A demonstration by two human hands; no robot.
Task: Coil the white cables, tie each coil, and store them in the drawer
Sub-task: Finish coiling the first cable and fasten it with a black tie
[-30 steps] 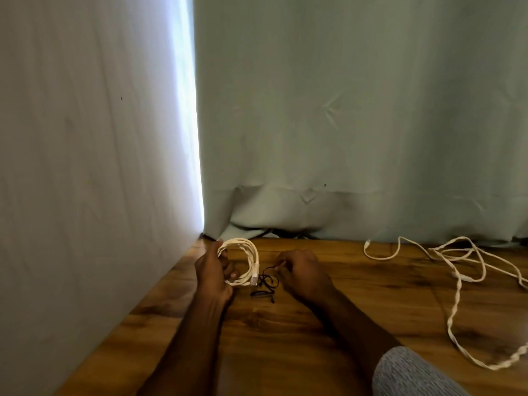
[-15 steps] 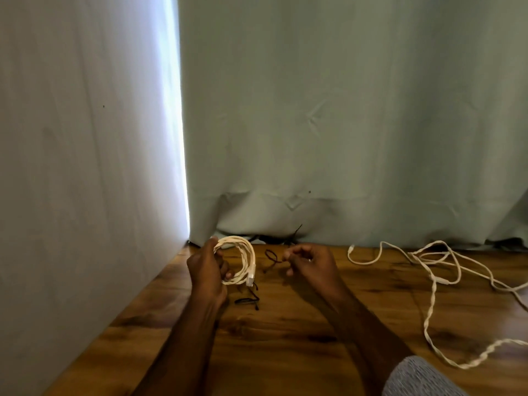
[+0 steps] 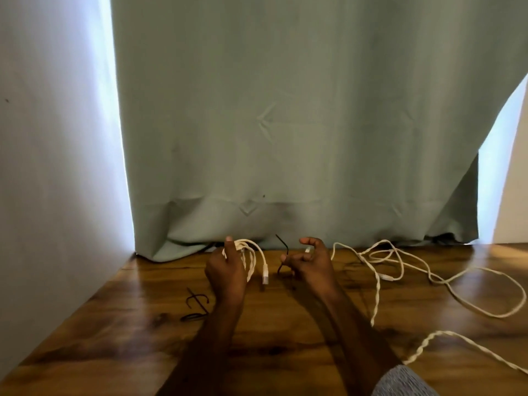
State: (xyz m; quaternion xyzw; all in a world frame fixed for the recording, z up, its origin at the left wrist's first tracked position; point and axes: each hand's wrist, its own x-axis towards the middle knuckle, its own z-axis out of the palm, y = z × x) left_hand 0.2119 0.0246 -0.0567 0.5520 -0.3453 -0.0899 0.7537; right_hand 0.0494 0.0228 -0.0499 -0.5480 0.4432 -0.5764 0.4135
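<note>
Your left hand (image 3: 227, 274) grips a coiled white cable (image 3: 251, 257), fingers curled round the loops; the coil stands roughly upright above the table, its plug end (image 3: 265, 277) hanging down toward the wood. Your right hand (image 3: 311, 262), just beside it, pinches a thin black tie (image 3: 283, 254) that rises bent and wiry from the fingers. More black ties (image 3: 197, 305) lie loose on the wooden table (image 3: 128, 332), near your left forearm. An uncoiled white cable (image 3: 400, 270), partly twisted like rope, sprawls in open loops across the table's right side, well apart from the coil. A pale green curtain (image 3: 285, 124) hangs behind, its hem resting on the table's far edge. A grey sleeve (image 3: 400, 381) shows bottom right.
</note>
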